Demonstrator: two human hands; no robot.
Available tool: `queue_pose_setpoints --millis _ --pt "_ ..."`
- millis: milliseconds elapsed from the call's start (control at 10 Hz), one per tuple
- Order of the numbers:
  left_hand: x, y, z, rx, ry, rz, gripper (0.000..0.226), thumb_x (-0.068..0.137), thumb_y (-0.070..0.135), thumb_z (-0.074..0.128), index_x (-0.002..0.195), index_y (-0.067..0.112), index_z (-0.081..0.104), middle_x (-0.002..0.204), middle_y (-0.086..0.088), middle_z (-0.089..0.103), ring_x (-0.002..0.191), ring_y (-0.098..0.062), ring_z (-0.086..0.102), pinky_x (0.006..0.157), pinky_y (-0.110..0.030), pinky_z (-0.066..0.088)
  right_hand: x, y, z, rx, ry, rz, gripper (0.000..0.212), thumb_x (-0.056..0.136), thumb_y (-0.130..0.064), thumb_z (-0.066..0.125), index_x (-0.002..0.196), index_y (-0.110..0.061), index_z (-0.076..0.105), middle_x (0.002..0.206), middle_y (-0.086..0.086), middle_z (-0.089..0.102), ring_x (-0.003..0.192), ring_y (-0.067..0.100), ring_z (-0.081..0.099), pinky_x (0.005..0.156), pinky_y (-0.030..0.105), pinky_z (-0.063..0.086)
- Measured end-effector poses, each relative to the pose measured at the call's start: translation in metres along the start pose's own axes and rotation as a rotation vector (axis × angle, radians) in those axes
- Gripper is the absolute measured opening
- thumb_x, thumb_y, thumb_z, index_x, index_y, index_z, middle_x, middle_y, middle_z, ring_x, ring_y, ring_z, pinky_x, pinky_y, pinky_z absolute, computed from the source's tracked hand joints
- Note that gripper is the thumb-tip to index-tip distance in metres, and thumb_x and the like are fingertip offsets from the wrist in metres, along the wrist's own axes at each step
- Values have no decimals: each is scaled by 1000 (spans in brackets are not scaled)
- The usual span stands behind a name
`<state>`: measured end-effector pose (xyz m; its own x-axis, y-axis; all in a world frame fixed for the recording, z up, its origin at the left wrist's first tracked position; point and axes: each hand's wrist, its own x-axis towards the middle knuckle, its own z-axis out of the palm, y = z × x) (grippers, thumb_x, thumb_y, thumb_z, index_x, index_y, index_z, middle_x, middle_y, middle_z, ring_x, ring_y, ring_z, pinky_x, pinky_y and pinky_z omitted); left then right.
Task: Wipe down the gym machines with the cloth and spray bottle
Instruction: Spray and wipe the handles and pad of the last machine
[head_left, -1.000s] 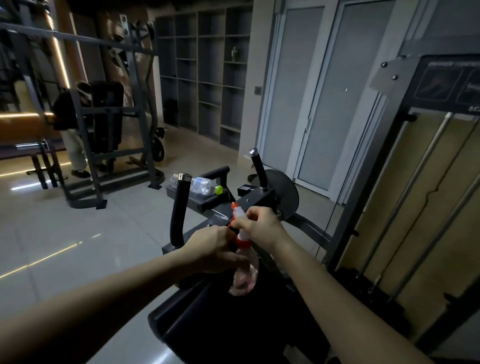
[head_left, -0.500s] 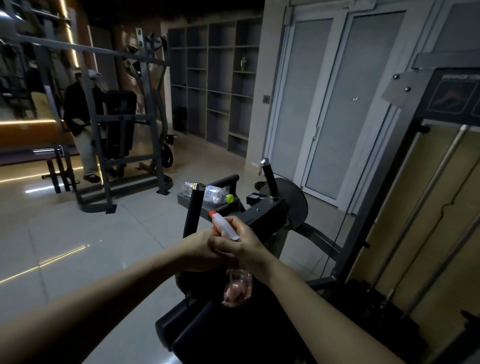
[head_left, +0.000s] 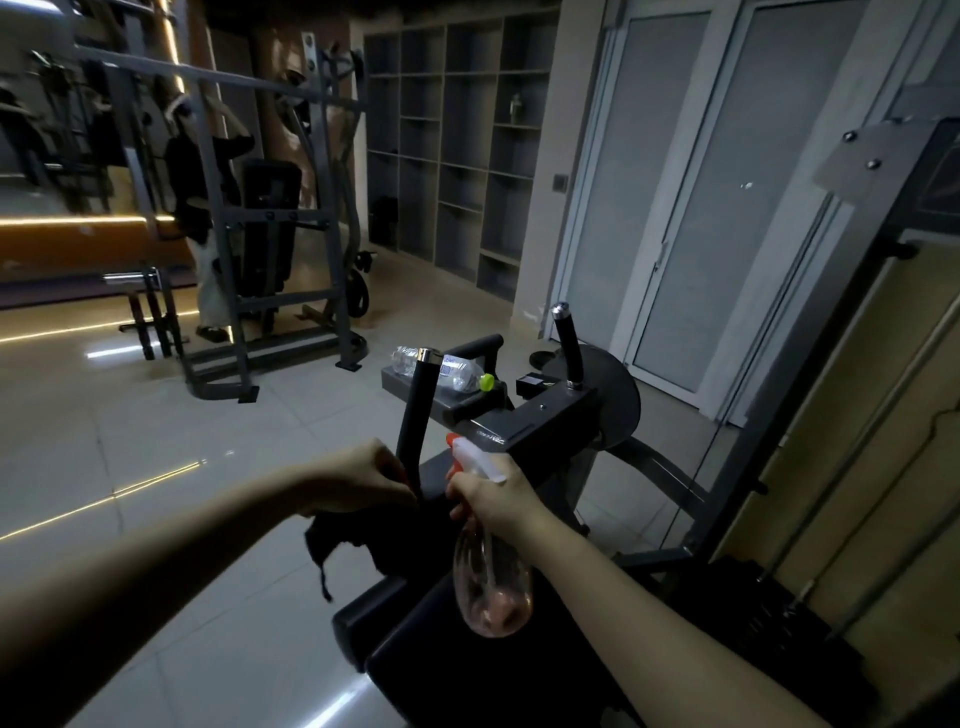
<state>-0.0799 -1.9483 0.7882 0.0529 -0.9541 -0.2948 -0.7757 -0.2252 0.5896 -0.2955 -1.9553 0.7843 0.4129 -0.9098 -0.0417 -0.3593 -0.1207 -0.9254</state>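
I count two hands, left hand (head_left: 358, 480) and right hand (head_left: 501, 501); one clear plastic spray bottle (head_left: 491, 587); one black cloth (head_left: 337, 540); one clear water bottle with yellow-green cap (head_left: 460, 373); two chrome-capped black handles (head_left: 414, 415) (head_left: 567, 345).

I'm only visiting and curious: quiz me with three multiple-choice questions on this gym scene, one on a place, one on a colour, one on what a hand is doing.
1. Where is the water bottle? A) on the floor B) in the shelves C) on the machine's ledge
2. What colour is the nozzle tip of the spray bottle? A) orange-red B) blue C) black
3. What is the right hand doing? A) hanging empty B) gripping the spray bottle C) holding a phone
Answers: 1 C, it lies on its side on the grey ledge; 2 A, the tip shows orange-red; 3 B, its fingers wrap the bottle's neck.
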Motion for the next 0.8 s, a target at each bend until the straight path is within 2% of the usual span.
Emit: queue_pose_setpoints --millis 100,200,300,400,500,600,700,800 --pt "-2 -11 -14 0 111 -20 15 90 26 71 87 13 78 85 -8 77 78 -21 74 72 -37 61 4 28 7 -159 -23 83 21 70 -35 60 88 -33 70 75 1 67 66 19 68 80 48 60" --pt "-1 -26 -20 -87 242 -72 16 91 23 70 85 11 78 82 -7 76 72 -20 73 58 -28 59 -2 39 10 -330 -23 85 27 67 -44 56 75 -19 58 67 -2 61 69 22 68 77 46 59" --pt "1 -32 -17 -157 272 -105 15 93 20 69 90 7 77 85 -8 75 71 -19 73 51 -21 54 -4 47 11 -333 17 36 31 66 -42 51 72 -12 45 61 -2 51 59 19 54 64 43 52" --pt "1 -35 -16 -177 283 -101 17 94 19 68 94 6 77 87 -8 74 71 -17 71 54 -20 53 -5 46 11 -336 74 -5 27 71 -39 50 65 -16 37 56 -4 43 53 15 42 57 34 38" --pt "2 -36 -15 -183 289 -107 17 95 21 67 96 7 76 86 -5 73 70 -12 68 52 -16 48 -5 41 10 -374 92 -39 29 76 -39 50 62 -19 35 56 -3 44 53 14 42 56 32 36" --pt "3 -38 -16 -191 272 -99 18 95 23 67 98 8 76 91 -6 74 75 -13 70 56 -17 50 -3 37 8 -355 84 -71 27 73 -41 49 67 -15 45 63 5 55 59 23 56 59 40 48" --pt "2 -34 -21 -196 263 -88 21 96 25 67 104 8 75 98 -8 74 84 -16 70 69 -23 54 1 32 6 -271 102 -94 25 73 -36 52 70 -12 49 66 9 59 66 31 63 62 46 53" --pt "0 -25 -24 -205 271 -74 19 96 24 66 103 8 73 98 -9 73 84 -17 70 65 -21 53 7 24 2 -215 164 -114 20 77 -26 54 66 -10 49 61 9 55 57 27 56 55 42 47"
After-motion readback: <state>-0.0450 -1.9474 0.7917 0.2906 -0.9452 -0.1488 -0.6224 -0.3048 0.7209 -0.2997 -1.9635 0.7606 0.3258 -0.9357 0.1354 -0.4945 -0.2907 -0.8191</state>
